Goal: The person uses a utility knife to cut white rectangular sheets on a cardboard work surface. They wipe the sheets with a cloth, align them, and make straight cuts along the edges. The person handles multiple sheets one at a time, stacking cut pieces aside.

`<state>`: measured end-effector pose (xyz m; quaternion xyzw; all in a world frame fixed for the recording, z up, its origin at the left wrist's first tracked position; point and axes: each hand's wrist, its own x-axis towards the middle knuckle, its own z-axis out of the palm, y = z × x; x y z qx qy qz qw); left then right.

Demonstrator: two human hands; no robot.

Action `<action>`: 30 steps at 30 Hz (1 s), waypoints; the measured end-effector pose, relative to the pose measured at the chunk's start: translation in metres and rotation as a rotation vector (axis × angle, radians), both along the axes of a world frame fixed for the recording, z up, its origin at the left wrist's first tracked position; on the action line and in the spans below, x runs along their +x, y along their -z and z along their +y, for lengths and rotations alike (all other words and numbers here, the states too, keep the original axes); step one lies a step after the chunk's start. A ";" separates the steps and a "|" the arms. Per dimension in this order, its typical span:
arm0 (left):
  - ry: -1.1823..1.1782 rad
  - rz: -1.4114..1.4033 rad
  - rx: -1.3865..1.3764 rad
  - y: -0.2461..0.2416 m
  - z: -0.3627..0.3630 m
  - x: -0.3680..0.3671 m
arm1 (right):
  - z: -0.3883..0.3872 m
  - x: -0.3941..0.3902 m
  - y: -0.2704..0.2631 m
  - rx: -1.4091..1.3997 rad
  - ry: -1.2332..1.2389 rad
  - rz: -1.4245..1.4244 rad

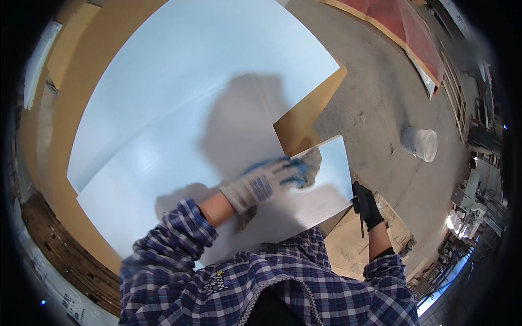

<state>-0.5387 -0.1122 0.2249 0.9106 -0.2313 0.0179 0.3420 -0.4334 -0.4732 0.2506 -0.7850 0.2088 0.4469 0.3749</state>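
My left hand (281, 175), in a pale knit glove with blue on its fingers, lies over the narrow right part of a glossy pale blue panel (163, 159). Motion blurs its fingers. A greyish patch (315, 163) at the fingertips may be a cloth; I cannot tell whether they grip it. In a black glove, my right hand (363, 201) is at the panel's right edge. A thin dark rod (361, 226) sticks out below its fingers, towards me. Under my left wrist, a small dark brownish thing (246, 218) is partly hidden.
Brown board or cardboard (67, 134) extends beneath and left of the panel. A white plastic bucket (420, 144) lies tipped on the concrete floor at right. Cardboard (346, 248) lies below my right hand. A red sheet-covered object (401, 24) stands upper right, with long strips beside it.
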 end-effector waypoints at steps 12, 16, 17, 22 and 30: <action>-0.113 -0.095 0.080 0.019 0.137 0.148 | 0.025 0.000 -0.002 -0.012 -0.068 -0.227; -0.836 -0.192 0.288 0.017 0.270 0.147 | 0.019 -0.003 -0.002 -0.025 -0.111 -0.245; -1.091 -0.117 0.302 0.005 0.302 0.133 | 0.018 -0.003 -0.001 0.005 -0.109 -0.262; -1.583 -0.177 -0.283 -0.059 0.333 0.009 | 0.035 0.008 -0.001 -0.105 -0.066 -0.233; -0.725 0.000 0.245 -0.023 0.129 -0.025 | 0.126 0.075 -0.022 0.033 -0.158 -0.639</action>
